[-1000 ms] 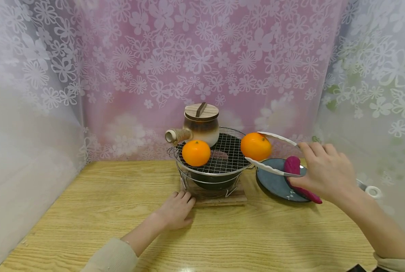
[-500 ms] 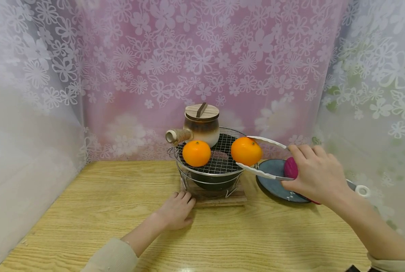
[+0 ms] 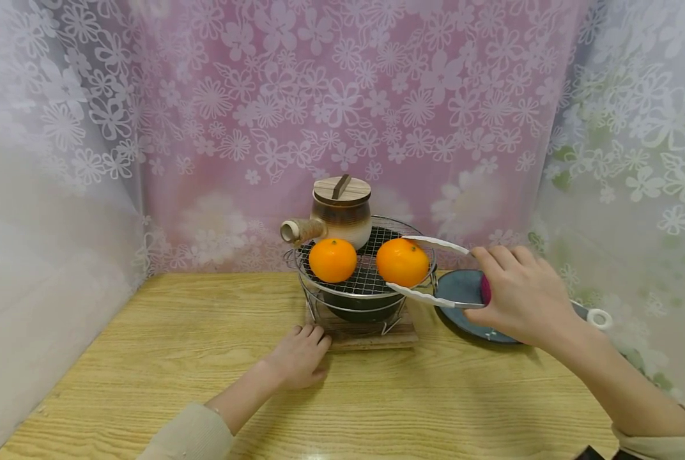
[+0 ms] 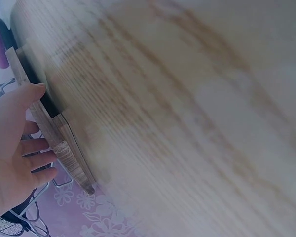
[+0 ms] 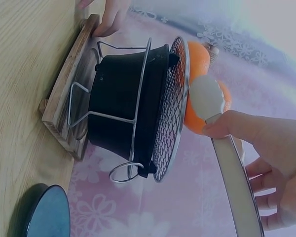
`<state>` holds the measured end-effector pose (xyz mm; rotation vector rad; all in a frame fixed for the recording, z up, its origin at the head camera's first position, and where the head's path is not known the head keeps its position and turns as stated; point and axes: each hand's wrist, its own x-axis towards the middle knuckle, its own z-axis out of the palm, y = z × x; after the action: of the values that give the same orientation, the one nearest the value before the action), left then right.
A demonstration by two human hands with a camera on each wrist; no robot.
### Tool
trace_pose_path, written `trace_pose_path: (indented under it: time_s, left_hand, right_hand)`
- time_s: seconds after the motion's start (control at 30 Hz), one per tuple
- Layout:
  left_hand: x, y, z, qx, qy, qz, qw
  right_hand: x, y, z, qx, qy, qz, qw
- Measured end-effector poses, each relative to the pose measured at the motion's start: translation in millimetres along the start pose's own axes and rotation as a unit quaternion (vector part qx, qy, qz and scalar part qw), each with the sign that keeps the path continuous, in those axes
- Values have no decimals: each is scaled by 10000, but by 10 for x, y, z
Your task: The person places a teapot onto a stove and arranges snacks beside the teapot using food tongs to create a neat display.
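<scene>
My right hand (image 3: 521, 297) holds tongs with white scalloped tips (image 3: 420, 294). Their arms lie around an orange (image 3: 402, 263), which sits at the right part of the wire grill grate (image 5: 170, 123); whether its underside touches the mesh is hard to tell. To its left is a second orange (image 3: 333, 260) on the mesh. Behind them stands a clay pot (image 3: 342, 217) with a wooden lid and wrapped handle. My left hand (image 3: 298, 358) rests fingertips against the left front corner of the wooden board (image 3: 371, 338) under the stove (image 5: 121, 98), its fingers loosely extended in the left wrist view.
A blue-grey plate (image 3: 463, 313) lies right of the stove, bearing a purple elongated item (image 3: 485, 289) mostly hidden behind my right hand. At far right a white ring-ended handle (image 3: 599, 319) shows. Flowered curtains (image 3: 342, 96) enclose the wooden table (image 3: 204, 319).
My right hand and the tongs have moved left and slightly down, carrying the orange from the grate's right rim to over the mesh. My left hand has stayed on the board's corner.
</scene>
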<state>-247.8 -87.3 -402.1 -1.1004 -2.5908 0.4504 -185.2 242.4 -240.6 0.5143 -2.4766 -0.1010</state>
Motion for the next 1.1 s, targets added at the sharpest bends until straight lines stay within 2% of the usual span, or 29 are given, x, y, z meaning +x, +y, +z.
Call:
trace_pose_path:
  time_s: [0.13, 0.33, 0.67, 1.1]
  left_hand:
    - [7, -8, 11, -14, 61, 5, 10000]
    - [11, -13, 15, -52, 65, -2, 10000]
    - [13, -10, 20, 11, 75, 18, 10000]
    - [1, 8, 3, 16, -27, 1, 10000]
  right_hand:
    - [11, -15, -11, -40, 146, -162, 9998]
    - [37, -36, -33, -49, 125, -207, 9997]
    - [100, -77, -59, -26, -330, -65, 9994]
    - [163, -62, -64, 128, -657, -124, 9977]
